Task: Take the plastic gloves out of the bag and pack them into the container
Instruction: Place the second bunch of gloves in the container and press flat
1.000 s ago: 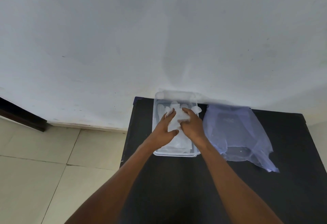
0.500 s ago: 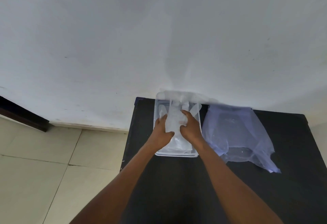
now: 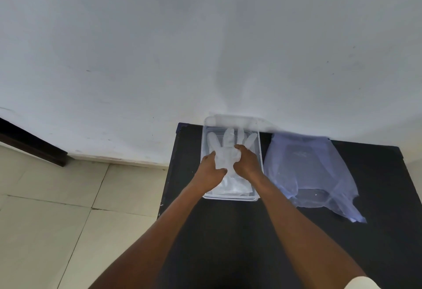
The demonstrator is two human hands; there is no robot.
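A clear rectangular plastic container [image 3: 231, 197] sits on the black table against the wall. Inside it lies a translucent plastic glove [image 3: 226, 144], spread flat with its fingers pointing toward the wall. My left hand [image 3: 210, 170] presses on the glove's left side and my right hand [image 3: 246, 163] holds its right side, both inside the container. More folded plastic shows under the glove near the container's front wall. To the right of the container, a bluish see-through bag [image 3: 308, 174] is lying flat on the table.
The black table [image 3: 228, 243] ends at its left edge just beside the container, with pale floor tiles [image 3: 57, 208] below. A white wall [image 3: 205, 49] rises right behind the container and bag.
The glove was bunched between my hands a second ago; now it lies spread out with its fingers extended toward the wall. My hands have shifted slightly apart and nearer to me.
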